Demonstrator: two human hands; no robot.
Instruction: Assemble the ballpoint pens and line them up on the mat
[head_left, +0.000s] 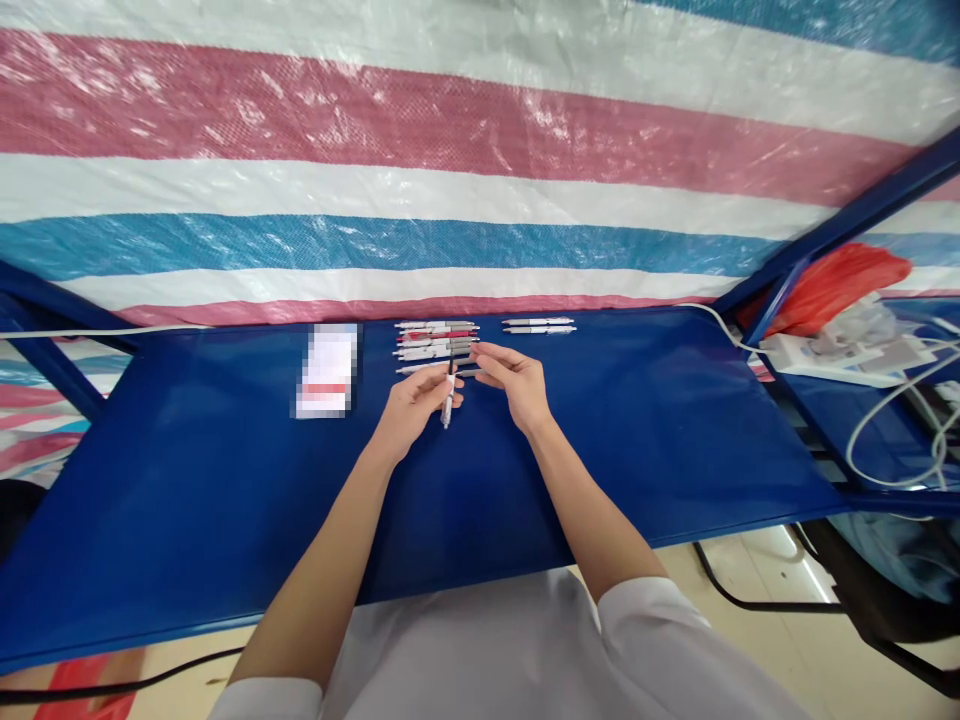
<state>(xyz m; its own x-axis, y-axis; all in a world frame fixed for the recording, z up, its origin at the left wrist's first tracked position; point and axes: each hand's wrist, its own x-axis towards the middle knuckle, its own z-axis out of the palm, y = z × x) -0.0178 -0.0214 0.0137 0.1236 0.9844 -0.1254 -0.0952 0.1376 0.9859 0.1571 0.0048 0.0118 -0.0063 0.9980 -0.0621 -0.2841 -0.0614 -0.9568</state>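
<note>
My left hand (407, 408) is closed around a pen (448, 408) with a white lower body and a dark upper part, held nearly upright over the table. To its right, my right hand (525, 388) has thumb and forefinger pinched beside the pen's upper part; whatever is between those fingertips is too small to make out. Just beyond both hands lies a row of several white, grey and red pens (431, 352), partly covered by my fingers. Farther right, two white-and-grey pens (538, 328) lie side by side, apart from the row.
The blue table (225, 500) has a blurred-out white rectangular item (328, 370) at its left. Behind it hangs a striped plastic sheet (450, 120). At the right are a blue metal frame, a red bag (836, 285), a white power strip (832, 360) and loose cables.
</note>
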